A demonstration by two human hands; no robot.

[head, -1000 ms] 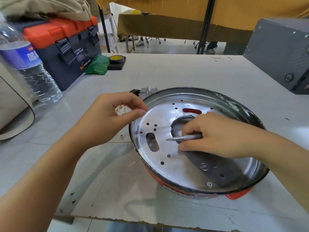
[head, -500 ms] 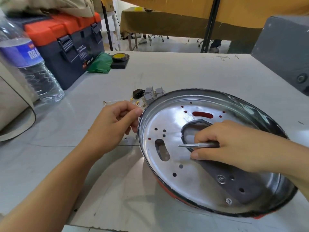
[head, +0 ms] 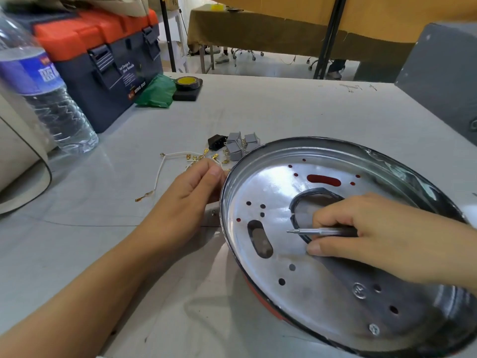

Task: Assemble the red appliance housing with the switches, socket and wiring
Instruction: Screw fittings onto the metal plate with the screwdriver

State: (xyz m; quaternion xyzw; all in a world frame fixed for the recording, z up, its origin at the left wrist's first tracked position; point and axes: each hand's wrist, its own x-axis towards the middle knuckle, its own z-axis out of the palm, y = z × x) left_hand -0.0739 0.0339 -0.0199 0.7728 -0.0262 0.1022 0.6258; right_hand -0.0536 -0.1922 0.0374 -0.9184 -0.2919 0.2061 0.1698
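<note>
- Nearest: red appliance housing [head: 260, 303] lying open side up on the desk [head: 258, 109], shiny inner plate showing, dark bracket screwed across its near right part.
- Right hand [head: 382, 236] resting inside the housing, grip clamped on a slim screwdriver [head: 320, 231] lying nearly flat, tip aimed left above the plate (no screw visible at the tip).
- Left hand [head: 191, 192] just outside the left rim, fingers curled among the white wires [head: 158, 174] with brass terminals; cannot tell whether anything is actually pinched.
- Just beyond: grey switches [head: 238, 147] and a black socket [head: 216, 141] clustered against the far left rim, none fitted yet.
- Farther back: water bottle [head: 44, 94], orange-lidded toolbox [head: 103, 63], green cloth [head: 156, 91], tape roll [head: 188, 83].
- Risks, as judgement: wires tangled together, so lifting one could drag the rest, with loose terminals skidding off; the screwdriver tip could scratch the plate or slip into a slot; leaning on the tilted housing could rock it into the switches.
</note>
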